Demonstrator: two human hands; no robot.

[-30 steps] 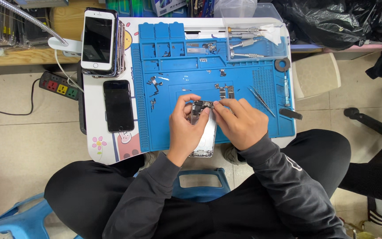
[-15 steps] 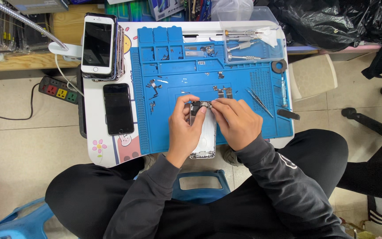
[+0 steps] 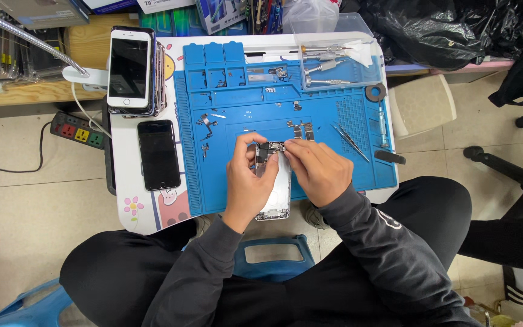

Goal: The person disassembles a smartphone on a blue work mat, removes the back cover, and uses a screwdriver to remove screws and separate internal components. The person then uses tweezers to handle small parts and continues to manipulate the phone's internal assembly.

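A silver phone housing [image 3: 278, 194] lies opened on the blue repair mat [image 3: 334, 166], its lower end over the table's near edge. My left hand [image 3: 248, 181] grips its left side, thumb and fingers curled around the top. My right hand [image 3: 317, 169] pinches a small dark part [image 3: 270, 149] at the housing's upper end. Both hands touch at the top of the housing. Small metal parts [image 3: 301, 128] lie on the mat just beyond my fingers.
Tweezers [image 3: 351, 140] and a dark tool [image 3: 390, 157] lie right of my hands. A black phone [image 3: 158, 154] and a stack of phones [image 3: 131, 69] sit at the left. Screwdrivers [image 3: 328, 68] fill a clear tray at the back. A power strip [image 3: 80, 131] lies on the floor.
The view has shifted slightly. My hands stay on the housing's top end, with only small finger movement.
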